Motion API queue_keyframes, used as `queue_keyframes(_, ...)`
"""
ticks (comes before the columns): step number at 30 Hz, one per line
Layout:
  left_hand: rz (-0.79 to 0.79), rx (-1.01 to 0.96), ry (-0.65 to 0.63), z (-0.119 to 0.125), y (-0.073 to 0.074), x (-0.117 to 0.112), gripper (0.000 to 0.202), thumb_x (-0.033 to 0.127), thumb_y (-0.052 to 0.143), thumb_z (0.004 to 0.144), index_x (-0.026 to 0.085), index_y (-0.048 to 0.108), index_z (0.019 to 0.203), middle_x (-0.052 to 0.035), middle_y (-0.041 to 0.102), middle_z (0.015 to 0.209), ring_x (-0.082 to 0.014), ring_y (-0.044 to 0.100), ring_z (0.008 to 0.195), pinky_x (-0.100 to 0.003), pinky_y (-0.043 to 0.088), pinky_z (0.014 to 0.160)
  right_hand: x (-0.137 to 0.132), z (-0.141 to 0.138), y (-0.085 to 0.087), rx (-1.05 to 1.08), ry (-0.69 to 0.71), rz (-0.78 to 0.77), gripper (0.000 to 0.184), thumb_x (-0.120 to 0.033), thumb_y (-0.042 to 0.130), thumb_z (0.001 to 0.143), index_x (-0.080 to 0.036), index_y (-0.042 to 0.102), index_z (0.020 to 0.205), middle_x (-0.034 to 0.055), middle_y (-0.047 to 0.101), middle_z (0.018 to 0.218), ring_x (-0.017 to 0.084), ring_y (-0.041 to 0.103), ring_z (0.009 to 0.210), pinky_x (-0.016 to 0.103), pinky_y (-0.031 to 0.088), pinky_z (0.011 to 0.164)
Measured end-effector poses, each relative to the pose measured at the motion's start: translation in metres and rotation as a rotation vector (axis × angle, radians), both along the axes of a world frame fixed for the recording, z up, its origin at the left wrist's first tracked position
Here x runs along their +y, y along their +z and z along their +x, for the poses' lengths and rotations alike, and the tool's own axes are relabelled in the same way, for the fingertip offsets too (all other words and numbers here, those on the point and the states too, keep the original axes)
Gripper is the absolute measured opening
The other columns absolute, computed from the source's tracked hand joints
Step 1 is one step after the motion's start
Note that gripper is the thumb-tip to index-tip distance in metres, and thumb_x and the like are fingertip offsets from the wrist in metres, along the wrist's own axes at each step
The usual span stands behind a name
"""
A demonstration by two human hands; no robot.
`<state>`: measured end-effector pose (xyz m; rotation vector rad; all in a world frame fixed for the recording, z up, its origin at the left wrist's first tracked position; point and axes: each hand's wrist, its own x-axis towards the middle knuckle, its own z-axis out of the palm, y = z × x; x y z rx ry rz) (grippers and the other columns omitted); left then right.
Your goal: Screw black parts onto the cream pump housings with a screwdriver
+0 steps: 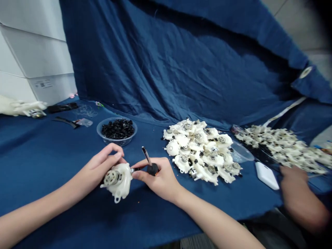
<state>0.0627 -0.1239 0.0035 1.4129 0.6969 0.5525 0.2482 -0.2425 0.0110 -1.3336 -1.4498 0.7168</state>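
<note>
My left hand (105,162) is closed around a white plastic motor housing (123,183), whose round metal motor faces left. Its rim has a small looped tab at the bottom. My right hand (160,178) pinches a small black fitting (136,169) between thumb and forefinger, against the right side of the housing. Tucked in the same hand is a tool with a black knob (153,169) and a shiny shaft pointing up, which looks like a screwdriver. Beyond my hands, a clear plastic bowl (100,133) holds many small black fittings (118,129).
A heap of white motor housings (202,148) lies to the right, near a clear lid (242,152) and a white case (266,175). Farther right is another heap (287,147), with a co-worker's blurred arm (301,197) beside it. White boxes (49,55) stand at back left.
</note>
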Motion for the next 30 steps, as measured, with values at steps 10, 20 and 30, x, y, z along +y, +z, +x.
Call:
queue_keyframes(10, 0.304, 0.179, -0.079, 0.007, 0.005, -0.001, 0.04, 0.05, 0.067, 0.084, 0.02, 0.063, 0.058, 0.0012, 0.062, 0.06, -0.0137, 0.05, 0.062, -0.018, 0.039, 0.063, -0.141, 0.095, 0.014, -0.219, -0.897, 0.282, 0.025, -0.041, 0.079, 0.086, -0.018, 0.081, 0.096, 0.0066, 0.074, 0.077, 0.016, 0.058, 0.053, 0.029, 0.046, 0.051)
queue_keyframes(20, 0.24, 0.255, -0.122, 0.011, 0.004, 0.003, 0.057, 0.055, 0.06, 0.087, 0.019, 0.053, 0.044, -0.0009, 0.065, 0.059, -0.0164, 0.055, 0.065, -0.021, 0.04, 0.075, -0.262, 0.214, -0.061, -0.466, -1.534, -0.132, 0.065, -0.068, 0.071, 0.074, -0.01, 0.083, 0.101, 0.0146, 0.078, 0.079, 0.034, 0.071, 0.077, 0.039, 0.052, 0.068)
queue_keyframes(30, 0.234, 0.229, -0.151, 0.014, 0.001, 0.005, 0.044, 0.048, 0.061, 0.084, 0.019, 0.06, 0.051, -0.0002, 0.062, 0.059, -0.0143, 0.05, 0.062, -0.02, 0.037, 0.066, -0.245, 0.231, -0.06, -0.518, -1.341, -0.371, 0.055, -0.069, 0.072, 0.071, -0.022, 0.084, 0.099, 0.0127, 0.08, 0.102, 0.041, 0.072, 0.099, 0.045, 0.052, 0.082)
